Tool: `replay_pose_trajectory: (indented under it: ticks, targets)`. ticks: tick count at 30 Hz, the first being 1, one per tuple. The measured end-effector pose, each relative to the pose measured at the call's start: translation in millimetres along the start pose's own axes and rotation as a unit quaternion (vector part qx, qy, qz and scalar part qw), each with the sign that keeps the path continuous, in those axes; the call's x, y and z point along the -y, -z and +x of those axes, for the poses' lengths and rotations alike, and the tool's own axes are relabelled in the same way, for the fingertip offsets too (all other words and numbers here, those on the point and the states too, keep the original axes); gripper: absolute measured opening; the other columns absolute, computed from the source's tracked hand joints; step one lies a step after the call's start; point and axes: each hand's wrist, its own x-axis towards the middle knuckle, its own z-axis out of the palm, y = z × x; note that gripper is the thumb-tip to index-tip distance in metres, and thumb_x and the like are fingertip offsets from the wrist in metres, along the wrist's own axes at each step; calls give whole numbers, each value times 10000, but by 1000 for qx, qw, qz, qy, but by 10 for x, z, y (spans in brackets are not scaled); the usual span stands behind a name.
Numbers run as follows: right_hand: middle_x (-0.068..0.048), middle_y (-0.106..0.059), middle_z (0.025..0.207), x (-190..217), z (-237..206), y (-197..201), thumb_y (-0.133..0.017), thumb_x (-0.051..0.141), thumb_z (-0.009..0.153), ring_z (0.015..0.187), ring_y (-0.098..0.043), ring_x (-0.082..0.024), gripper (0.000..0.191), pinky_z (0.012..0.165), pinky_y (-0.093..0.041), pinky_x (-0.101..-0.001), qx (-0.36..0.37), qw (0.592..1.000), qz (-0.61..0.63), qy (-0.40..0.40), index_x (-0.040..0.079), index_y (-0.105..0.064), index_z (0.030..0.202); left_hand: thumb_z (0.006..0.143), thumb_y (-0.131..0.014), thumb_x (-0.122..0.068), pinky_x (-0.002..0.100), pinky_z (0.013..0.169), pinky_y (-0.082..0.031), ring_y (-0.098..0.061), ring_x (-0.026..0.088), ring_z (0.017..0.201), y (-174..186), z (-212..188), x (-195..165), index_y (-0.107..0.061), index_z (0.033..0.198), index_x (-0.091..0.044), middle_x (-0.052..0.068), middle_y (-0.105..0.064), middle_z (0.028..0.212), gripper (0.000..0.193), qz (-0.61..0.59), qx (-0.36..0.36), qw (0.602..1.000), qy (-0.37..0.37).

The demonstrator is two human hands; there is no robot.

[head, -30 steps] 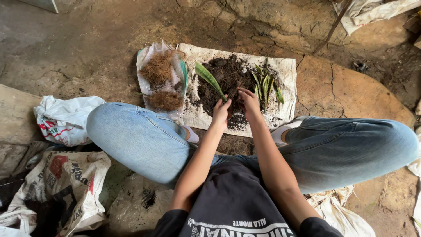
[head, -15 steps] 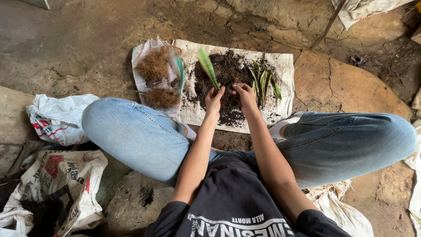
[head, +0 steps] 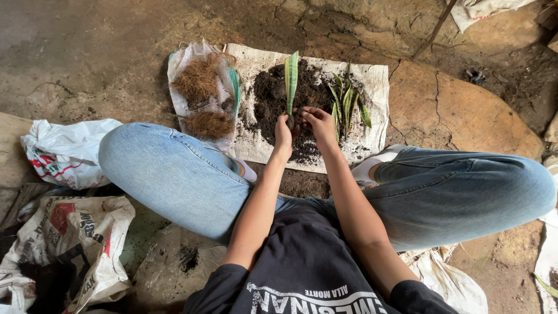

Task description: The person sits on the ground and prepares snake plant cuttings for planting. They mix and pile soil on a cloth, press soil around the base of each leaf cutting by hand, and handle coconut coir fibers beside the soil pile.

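Green and banded with pale yellow edges, a single sword-shaped leaf cutting (head: 291, 81) stands upright over a heap of dark soil (head: 285, 104). The left hand (head: 284, 131) is closed around the base of this cutting, fingers curled on the stem just above the soil. The right hand (head: 318, 122) sits just beside it, fingertips pinched together at the same base, touching or nearly touching the left; whether it truly grips the stem cannot be told from the head view.

The soil lies spread on a white woven sack (head: 372, 87) laid flat on the stony ground (head: 465, 110). On the same sack, to the right of the hands, a small bunch of similar narrow leaves (head: 347, 102) lies on the edge of the soil. At the left end of the sack, a clear plastic bag (head: 181, 70) holds brown coconut fibre (head: 200, 87), some of it spilling toward the near end.

The person sits cross-legged in blue jeans (head: 174, 174), knees wide, both forearms reaching forward between them. A white sock (head: 372, 166) shows at the near edge of the sack. Off to the person's left, well apart from the soil, lie a crumpled white plastic bag (head: 64, 151) and a printed sack (head: 70, 244).
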Motion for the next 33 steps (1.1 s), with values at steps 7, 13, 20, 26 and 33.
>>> replay_pose_trajectory:
  ticks: [7,13,20,26,33]
  targets:
    - [-48,-743,958,-11,-7,22,-674,40,941,820,-710,-97,207,750,-595,-249,-1,1000,27,2,-1,-710,1141,1039,-480,-277,319,851,-474,-607,94,1027,-19,-58,-12,-564,1444,-187,-31,-693,1156,423,80,-23,997,-2]
    - [-55,-752,978,-6,-18,32,-689,55,946,837,-717,-98,213,772,-605,-244,-9,1000,6,28,-4,-707,1150,990,-682,-256,323,920,-478,-644,151,1035,10,-28,33,-699,1313,-121,49,-740,1119,350,57,17,997,-40]
    - [-72,-752,998,-1,19,45,-710,43,945,855,-708,-106,227,775,-591,-241,-11,998,4,63,-16,-724,1165,1039,-644,-299,337,832,-411,-562,145,960,3,-23,-5,-731,1326,-158,22,-689,1098,332,63,0,998,-6]
    - [-96,-769,998,-1,-2,35,-709,18,940,849,-725,-115,214,776,-616,-247,-17,993,-56,104,-19,-739,1148,1021,-612,-295,329,954,-475,-655,129,1102,-7,-53,-32,-703,1301,-177,22,-747,1169,318,100,25,994,-25]
    - [-80,-785,984,7,0,47,-713,43,927,796,-748,-143,223,673,-607,-263,-22,944,-281,168,49,-770,1142,1041,-480,-243,326,884,-566,-680,161,997,3,-18,37,-604,1383,-133,32,-736,1109,380,58,57,996,-33]
